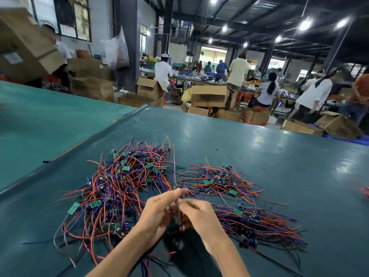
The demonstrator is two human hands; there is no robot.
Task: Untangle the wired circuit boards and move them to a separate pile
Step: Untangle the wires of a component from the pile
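Observation:
A big tangled heap of small green circuit boards with red, blue and black wires (pixel 123 186) lies on the dark teal table (pixel 279 168), left of centre. Two smaller piles sit to the right: a loose one (pixel 221 181) further back and a straighter bundle (pixel 257 222) nearer me. My left hand (pixel 159 210) and my right hand (pixel 197 216) meet between the heaps, fingertips pinched together on thin wires of one wired board; a dark wire hangs down between them. The board itself is hidden by my fingers.
The table's far edge runs from centre to upper right, and a lighter green table (pixel 40 120) adjoins on the left. Beyond stand cardboard boxes (pixel 208 95) and several people at other benches. More red wires (pixel 365 191) show at the right edge.

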